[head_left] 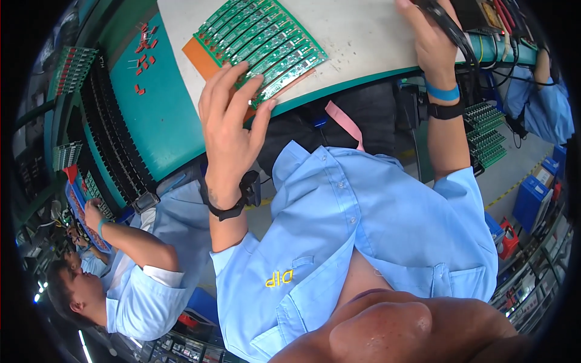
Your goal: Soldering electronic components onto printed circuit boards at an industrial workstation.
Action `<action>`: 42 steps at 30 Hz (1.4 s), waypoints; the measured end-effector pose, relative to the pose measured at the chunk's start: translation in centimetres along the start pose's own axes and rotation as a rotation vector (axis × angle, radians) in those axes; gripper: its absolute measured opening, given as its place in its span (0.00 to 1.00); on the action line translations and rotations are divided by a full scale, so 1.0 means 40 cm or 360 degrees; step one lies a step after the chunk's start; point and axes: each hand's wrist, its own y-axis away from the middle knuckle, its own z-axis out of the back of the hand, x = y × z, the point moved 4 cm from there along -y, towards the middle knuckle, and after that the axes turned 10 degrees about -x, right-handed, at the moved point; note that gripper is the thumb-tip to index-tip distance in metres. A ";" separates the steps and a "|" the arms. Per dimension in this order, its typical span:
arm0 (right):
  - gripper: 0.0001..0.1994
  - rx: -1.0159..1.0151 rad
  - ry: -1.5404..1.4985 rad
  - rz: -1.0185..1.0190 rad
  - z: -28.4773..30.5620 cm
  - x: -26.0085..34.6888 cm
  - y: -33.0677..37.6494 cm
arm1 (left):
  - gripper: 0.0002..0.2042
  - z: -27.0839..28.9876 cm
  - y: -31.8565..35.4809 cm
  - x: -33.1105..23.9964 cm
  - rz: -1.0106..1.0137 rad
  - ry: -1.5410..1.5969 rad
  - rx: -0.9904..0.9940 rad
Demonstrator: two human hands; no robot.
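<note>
A green circuit board panel [266, 45], divided into several narrow strips with small parts on them, lies on a white sheet [357, 36]. Beneath it an orange-brown board [200, 57] sticks out at the side. My left hand [233, 124] rests at the panel's near left corner, fingers apart and fingertips touching the strips. At the top edge, my right hand [434, 45] has its fingers around a black, curved, cable-like thing [449, 25]. The frame cuts off the fingertips, so its kind is unclear.
Small red components [142, 60] lie scattered on the green mat [172, 121]. Black slotted rails [115, 133] run along the left. A co-worker [145, 266] sits at the left; another's sleeve [541, 106] shows at the right. Stacked circuit boards [484, 133] stand beside my right forearm.
</note>
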 end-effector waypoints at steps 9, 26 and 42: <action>0.22 0.0110 0.0190 0.0020 0.035 -0.024 0.026 | 0.16 -0.004 0.025 0.021 -0.0069 -0.0157 -0.0094; 0.22 0.0980 -0.0101 0.0030 0.000 0.172 0.209 | 0.20 0.019 0.046 0.077 -0.0044 -0.0124 -0.0342; 0.21 0.1059 -0.0099 0.0030 -0.049 0.168 0.222 | 0.19 0.020 0.045 0.076 -0.0021 -0.0160 -0.0335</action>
